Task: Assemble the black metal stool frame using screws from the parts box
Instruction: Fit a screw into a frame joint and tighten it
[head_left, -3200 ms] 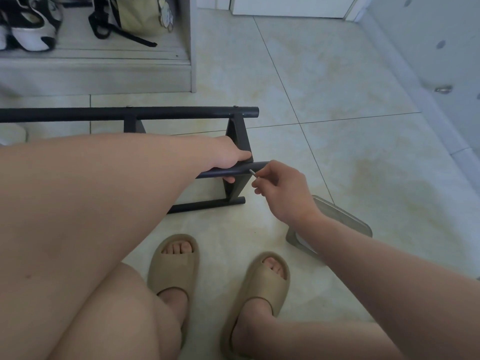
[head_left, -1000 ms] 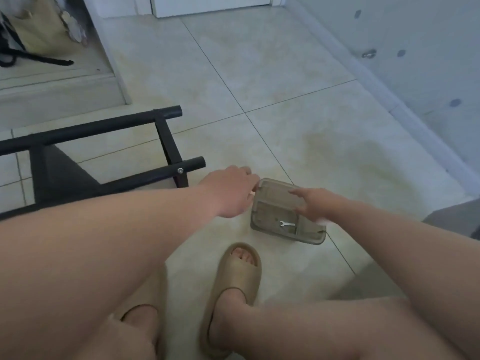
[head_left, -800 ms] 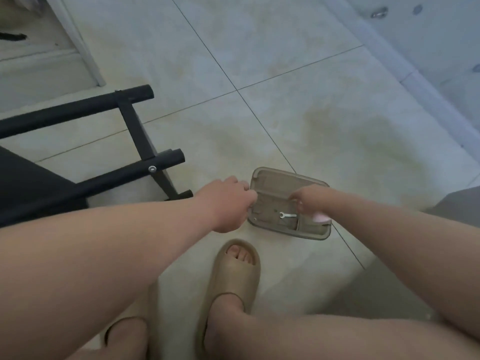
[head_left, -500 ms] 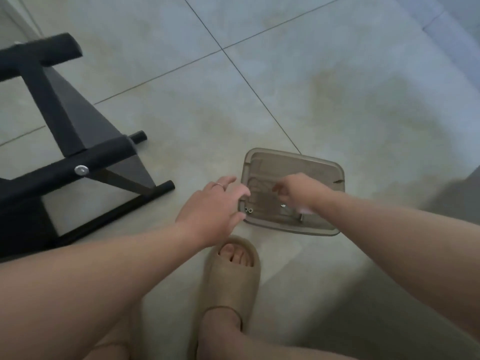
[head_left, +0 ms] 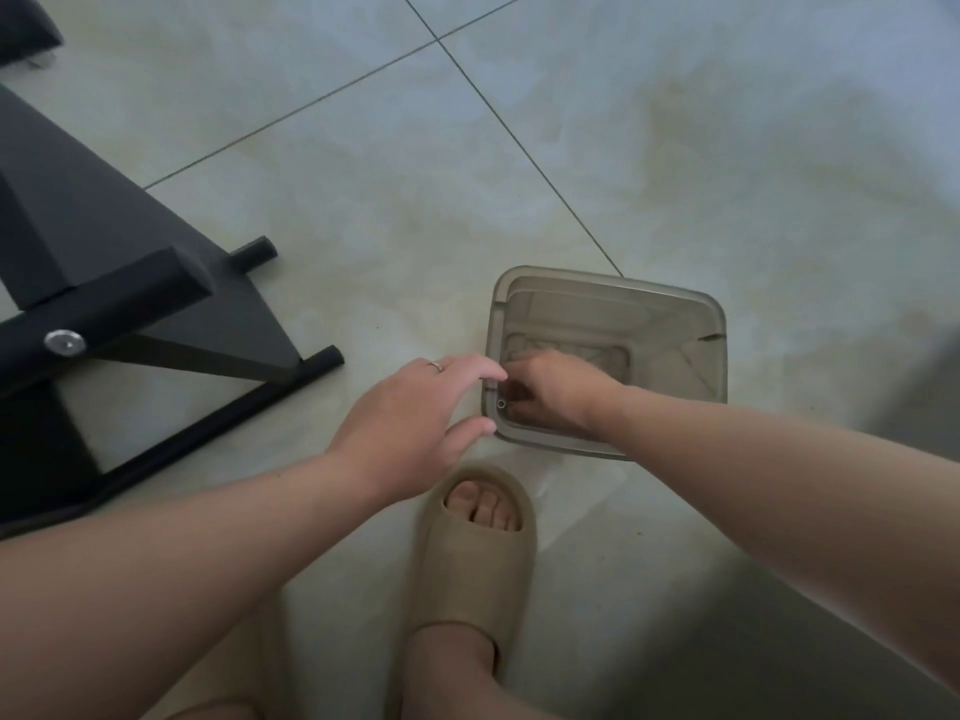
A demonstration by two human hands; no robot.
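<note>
While left hand (head_left: 415,428) touches parts box (head_left: 675,304) rim, fingers (head_left: 467,363) relaxed | right hand (head_left: 550,392) inside box, cannot tell its grasp

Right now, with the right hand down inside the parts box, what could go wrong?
1. The right hand covers much of the parts box floor, so picking is half blind; whatever it picks could slip from the fingers.
2. The left hand only touches the box's left rim with thumb and fingertips; a tug might slide or tip it, spilling the small metal part near that rim onto the floor tiles.
</note>
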